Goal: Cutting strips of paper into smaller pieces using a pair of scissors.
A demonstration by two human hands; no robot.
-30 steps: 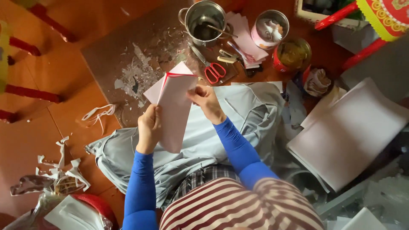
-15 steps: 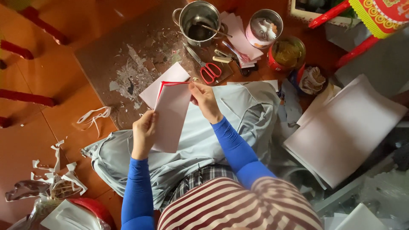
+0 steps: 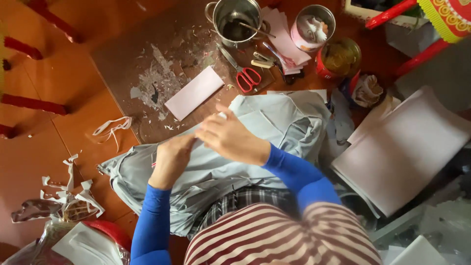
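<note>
Both hands (image 3: pixel 206 145) lower, paper sheet (image 3: pixel 194 92) now flat.

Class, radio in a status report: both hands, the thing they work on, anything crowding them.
Left hand and right hand together over grey cloth, pinching something small, mostly hidden. Pale paper sheet lies apart on board. Red-handled scissors beyond, nothing blocking.

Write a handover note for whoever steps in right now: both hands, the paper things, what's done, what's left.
Left hand: curled on the grey cloth across the lap, touching the right hand; grip hidden.
Right hand: bent over the left; a small white edge shows at its fingertips.
Done: one pale pink rectangular paper sheet lies flat on the brown board, apart from both hands.
Left: stack of pale paper sheets on the right; red-handled scissors lie unused.
</note>
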